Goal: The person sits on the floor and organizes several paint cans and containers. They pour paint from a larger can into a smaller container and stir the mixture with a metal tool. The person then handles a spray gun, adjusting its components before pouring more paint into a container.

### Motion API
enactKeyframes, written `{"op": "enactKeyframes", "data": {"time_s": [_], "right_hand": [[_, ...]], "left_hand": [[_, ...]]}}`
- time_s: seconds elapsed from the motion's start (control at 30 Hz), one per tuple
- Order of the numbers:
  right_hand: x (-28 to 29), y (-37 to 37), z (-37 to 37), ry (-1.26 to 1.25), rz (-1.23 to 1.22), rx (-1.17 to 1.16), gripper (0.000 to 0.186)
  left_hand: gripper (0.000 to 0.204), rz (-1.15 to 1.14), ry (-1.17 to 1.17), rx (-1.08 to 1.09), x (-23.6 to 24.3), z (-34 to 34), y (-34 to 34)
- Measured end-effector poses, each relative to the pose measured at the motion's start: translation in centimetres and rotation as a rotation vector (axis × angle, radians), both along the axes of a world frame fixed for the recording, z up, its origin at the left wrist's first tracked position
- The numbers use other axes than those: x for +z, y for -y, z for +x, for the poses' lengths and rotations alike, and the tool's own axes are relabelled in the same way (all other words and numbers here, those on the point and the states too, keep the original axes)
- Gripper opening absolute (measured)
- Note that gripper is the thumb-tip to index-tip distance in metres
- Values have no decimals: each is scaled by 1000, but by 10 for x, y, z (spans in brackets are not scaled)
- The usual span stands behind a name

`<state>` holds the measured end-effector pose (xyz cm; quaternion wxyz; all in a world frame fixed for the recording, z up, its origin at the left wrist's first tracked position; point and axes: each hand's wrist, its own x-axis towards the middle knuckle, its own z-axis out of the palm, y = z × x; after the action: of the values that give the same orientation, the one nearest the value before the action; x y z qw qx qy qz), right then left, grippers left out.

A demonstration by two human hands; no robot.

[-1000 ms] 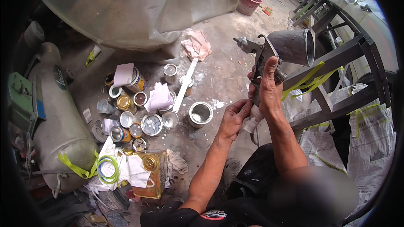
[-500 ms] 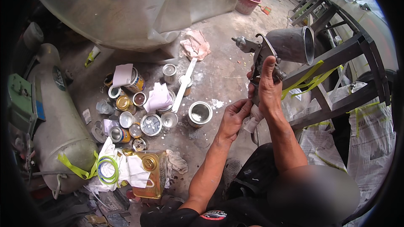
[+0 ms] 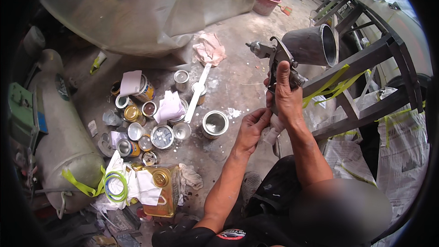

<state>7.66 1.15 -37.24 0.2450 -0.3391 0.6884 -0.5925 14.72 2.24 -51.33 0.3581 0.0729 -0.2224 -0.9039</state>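
Note:
A spray gun (image 3: 278,59) with a dark grey, open-mouthed cup (image 3: 305,45) is held up at the right of the floor. My right hand (image 3: 289,98) is closed around its handle, thumb pointing up along the body. Below the handle, my left hand (image 3: 253,130) pinches at the gun's lower end, where a pale wrapped piece (image 3: 273,130) hangs. Exactly what the left fingertips grip is partly hidden. The cup lies tilted sideways, its mouth facing right. To the left of my left hand an open metal can (image 3: 215,124) stands on the floor.
Several paint cans and cups (image 3: 162,136) cluster at the left, with a white stick (image 3: 199,92) across one. A golden square tin (image 3: 170,187), a compressor tank (image 3: 68,142) and a pink cloth (image 3: 209,49) lie around. A grey metal frame (image 3: 361,64) stands close at the right.
The view has shifted slightly, and the spray gun with its cup appears a little further left. Both hands keep the same hold.

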Motion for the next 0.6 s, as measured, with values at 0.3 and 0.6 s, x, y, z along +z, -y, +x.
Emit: {"op": "enactKeyframes", "data": {"time_s": [0.3,0.6], "right_hand": [[-4,1,-5,-24,63,4,61],[-7,5,-4,-50,104,38,38]], "left_hand": [[23,47,17,22,9,0,-2],[24,22,46,25,5,4,1]]}}
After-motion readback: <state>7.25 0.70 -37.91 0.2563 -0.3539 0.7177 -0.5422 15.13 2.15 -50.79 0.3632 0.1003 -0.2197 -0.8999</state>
